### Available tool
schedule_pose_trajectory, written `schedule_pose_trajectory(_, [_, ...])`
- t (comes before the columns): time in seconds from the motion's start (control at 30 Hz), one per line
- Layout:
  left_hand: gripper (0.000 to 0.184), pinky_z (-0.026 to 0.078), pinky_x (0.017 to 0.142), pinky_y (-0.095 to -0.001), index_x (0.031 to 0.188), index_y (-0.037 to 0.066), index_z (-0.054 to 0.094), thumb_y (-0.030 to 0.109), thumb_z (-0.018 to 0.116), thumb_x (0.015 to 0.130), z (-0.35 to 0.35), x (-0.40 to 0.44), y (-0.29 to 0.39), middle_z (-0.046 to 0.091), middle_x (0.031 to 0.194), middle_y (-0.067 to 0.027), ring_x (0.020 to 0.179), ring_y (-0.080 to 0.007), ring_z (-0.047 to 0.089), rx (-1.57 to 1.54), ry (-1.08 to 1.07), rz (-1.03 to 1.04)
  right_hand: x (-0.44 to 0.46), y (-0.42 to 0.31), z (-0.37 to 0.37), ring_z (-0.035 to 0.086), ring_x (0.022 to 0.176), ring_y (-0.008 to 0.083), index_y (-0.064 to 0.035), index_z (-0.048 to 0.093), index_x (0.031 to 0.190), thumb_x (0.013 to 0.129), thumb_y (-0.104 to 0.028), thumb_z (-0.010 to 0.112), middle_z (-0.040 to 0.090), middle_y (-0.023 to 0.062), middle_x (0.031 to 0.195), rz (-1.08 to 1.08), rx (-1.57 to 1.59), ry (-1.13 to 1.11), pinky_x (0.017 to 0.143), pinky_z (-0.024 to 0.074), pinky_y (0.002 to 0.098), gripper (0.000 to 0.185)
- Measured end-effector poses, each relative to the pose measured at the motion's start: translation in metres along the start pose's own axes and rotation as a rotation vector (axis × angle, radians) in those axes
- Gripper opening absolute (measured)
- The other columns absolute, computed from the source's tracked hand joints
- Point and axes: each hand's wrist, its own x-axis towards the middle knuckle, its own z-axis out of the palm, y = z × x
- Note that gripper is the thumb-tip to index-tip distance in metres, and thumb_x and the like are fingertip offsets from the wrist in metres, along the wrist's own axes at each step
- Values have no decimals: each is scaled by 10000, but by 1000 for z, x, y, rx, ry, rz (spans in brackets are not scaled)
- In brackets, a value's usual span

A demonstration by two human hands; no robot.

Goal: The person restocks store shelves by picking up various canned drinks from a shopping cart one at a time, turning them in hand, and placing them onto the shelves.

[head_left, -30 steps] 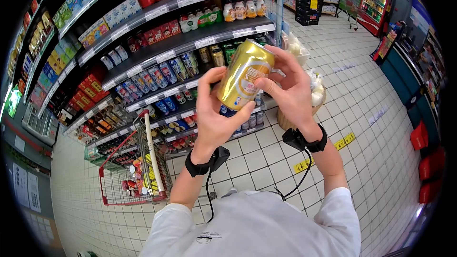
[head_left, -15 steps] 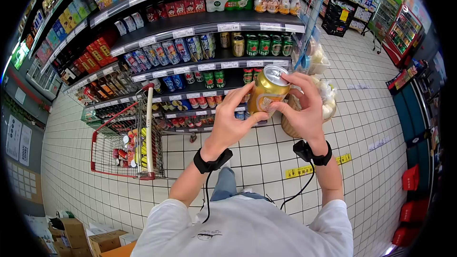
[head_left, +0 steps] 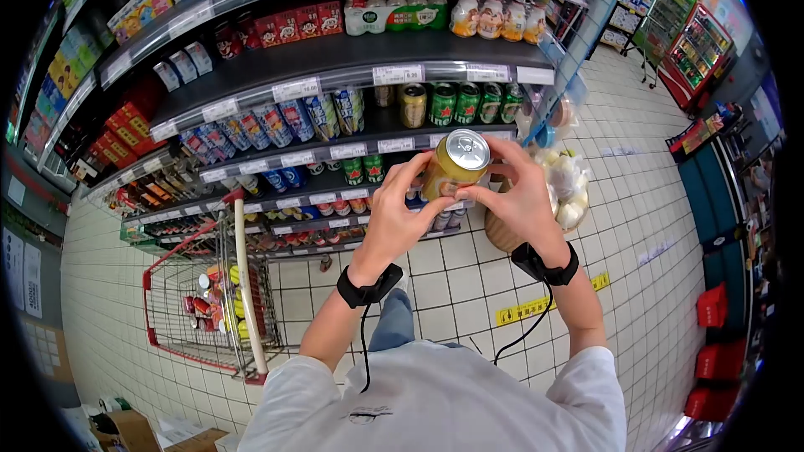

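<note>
A gold drink can (head_left: pixel 453 169) with a silver top is held between my two hands in front of the shelves. My left hand (head_left: pixel 397 216) grips its left side, thumb low on the front. On the other side, the fingers and thumb of my right hand (head_left: pixel 517 192) press against it. The can leans slightly, its lid and pull tab facing up toward me. Behind it on a shelf stand a similar gold can (head_left: pixel 413 106) and several green cans (head_left: pixel 467 105). Blue patterned cans (head_left: pixel 293 121) line the same shelf further left.
A shopping cart (head_left: pixel 243 285) with groceries in it stands at my left. Right of the shelf end is a wicker basket (head_left: pixel 502 233) with white bagged goods. Yellow floor tape (head_left: pixel 521 312) lies on the tiles. Cardboard boxes (head_left: pixel 134 431) sit at lower left.
The shelves appear nearer and larger. Both hands and the can sit slightly lower and further left in view, with the can's lid turned more toward me.
</note>
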Motion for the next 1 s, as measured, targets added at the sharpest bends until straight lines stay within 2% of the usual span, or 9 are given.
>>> schedule_pose_trajectory(0.07, [616,523,881,-380,1289,-4,552,148,827,760,-9,20,-24,642,1174,-169,1032,-305,636,46,-55,-52,27,19,10,657,1036,232,-7,562,1292,664,-75,880,623,145,1176,55,-63,-68,852,583,341,708])
schedule_pose_trajectory(0.2, [654,520,914,-373,1302,-37,497,121,833,764,-17,52,-85,650,1203,-194,1101,-278,654,26,-96,-124,69,61,42,659,985,268,-13,562,1270,656,-87,874,633,138,1136,-14,-127,-99,816,558,357,693])
schedule_pose_trajectory(0.4, [692,512,972,-380,1327,-49,443,69,824,762,-16,51,-153,622,1233,-219,1155,-296,631,-37,-10,-276,91,108,85,603,1075,347,-22,530,1294,705,-68,830,591,167,1208,28,-121,-202,899,507,390,663])
schedule_pose_trajectory(0.47, [655,496,998,-402,1346,1,424,11,765,787,-18,53,-158,593,1253,-212,1174,-310,609,-14,-1,-299,101,115,93,598,1094,351,-24,527,1300,705,-58,823,588,168,1224,35,-90,-218,912,504,402,665])
schedule_pose_trajectory(0.63, [641,494,964,-413,1370,-9,398,-4,721,816,-5,55,-214,578,1256,-234,1144,-358,606,82,101,-131,109,157,111,564,1146,393,-27,511,1330,719,-32,791,586,191,1232,-169,-146,-164,968,481,412,672])
schedule_pose_trajectory(0.67, [629,513,910,-375,1352,-48,420,-5,733,808,-1,58,-223,642,1158,-226,1090,-298,651,220,167,-22,113,171,113,555,1158,398,-24,507,1333,721,-30,783,588,196,1229,-209,-149,-163,985,469,424,672])
schedule_pose_trajectory(0.77, [632,515,902,-383,1362,-72,407,6,723,821,12,66,-264,645,1141,-237,1069,-304,655,278,256,98,125,211,125,537,1155,399,-13,500,1332,731,-71,764,593,212,1210,-428,-354,-108,1025,421,472,659])
schedule_pose_trajectory(0.8, [628,515,901,-383,1361,-79,404,7,719,824,13,68,-274,646,1136,-241,1063,-303,658,330,283,147,128,218,129,526,1154,405,-30,508,1327,730,-85,767,596,216,1196,-358,-358,-125,1009,431,472,654])
schedule_pose_trajectory(1.0, [543,558,825,-390,1319,-106,436,17,691,855,18,71,-319,663,1084,-276,1015,-368,688,443,337,216,157,269,149,530,1150,385,-109,568,1308,712,-201,808,637,219,1108,-718,-511,-110,964,461,464,649])
